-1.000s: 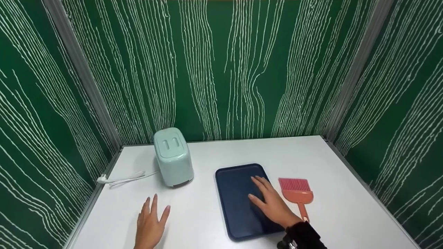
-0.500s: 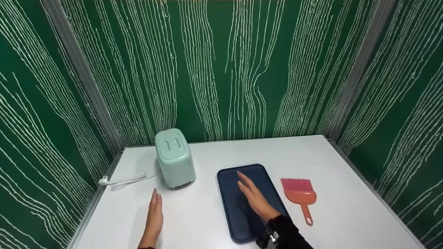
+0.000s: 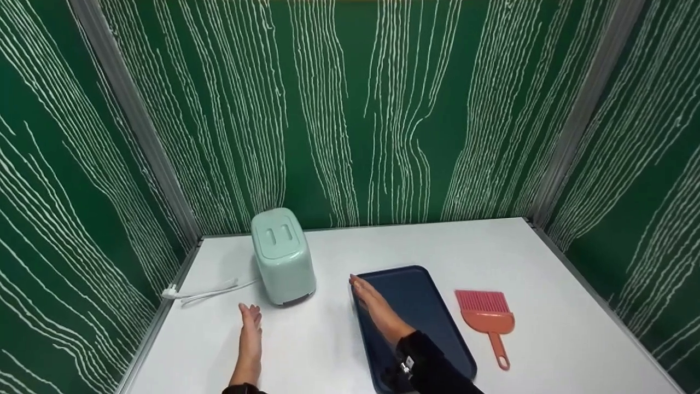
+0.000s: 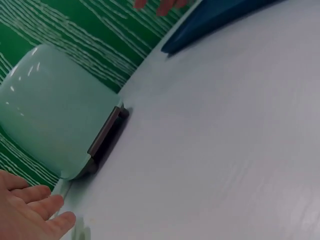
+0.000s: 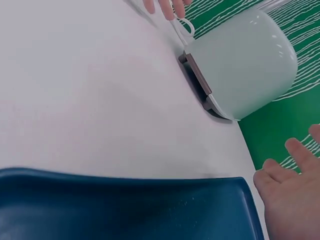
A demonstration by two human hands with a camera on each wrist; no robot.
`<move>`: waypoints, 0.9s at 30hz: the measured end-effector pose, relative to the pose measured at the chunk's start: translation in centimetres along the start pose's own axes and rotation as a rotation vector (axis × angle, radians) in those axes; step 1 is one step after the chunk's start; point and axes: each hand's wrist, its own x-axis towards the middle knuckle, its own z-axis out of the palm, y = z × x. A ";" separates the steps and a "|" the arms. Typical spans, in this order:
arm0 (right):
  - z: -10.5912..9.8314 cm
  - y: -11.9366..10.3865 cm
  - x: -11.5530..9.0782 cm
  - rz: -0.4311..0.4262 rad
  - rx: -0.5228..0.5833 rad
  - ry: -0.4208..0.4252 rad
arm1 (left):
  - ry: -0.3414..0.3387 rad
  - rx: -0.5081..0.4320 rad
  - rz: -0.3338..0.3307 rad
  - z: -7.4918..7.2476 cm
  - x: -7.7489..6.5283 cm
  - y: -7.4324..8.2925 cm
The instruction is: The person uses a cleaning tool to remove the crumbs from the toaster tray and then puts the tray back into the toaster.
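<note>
Between toaster (image 3: 284,262) and brush (image 3: 488,314) lies tray (image 3: 424,301); left hand (image 3: 250,339) and right hand (image 3: 378,307) have extended, empty grips.

Bright light whitens the tabletop (image 3: 322,342); a soft shadow lies beside the mint-green appliance (image 3: 285,273), glints dot its shell, and the wrist views look greyer.

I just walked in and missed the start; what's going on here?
A person's left hand is held out near the mint-green toaster on the white table; the right hand appears over the dark blue tray. Neither is gripping anything. The orange brush with pink bristles lies to the tray's right, untouched by either hand.
</note>
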 end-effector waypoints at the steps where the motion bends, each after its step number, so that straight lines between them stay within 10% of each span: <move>1: 0.1 0.2 0.2 0.016 0.007 -0.005 | -0.004 -0.007 0.001 0.1 0.1 -0.1; 27: 4.1 1.1 8.4 0.122 0.124 -0.031 | 0.038 -0.137 0.086 0.8 5.0 0.9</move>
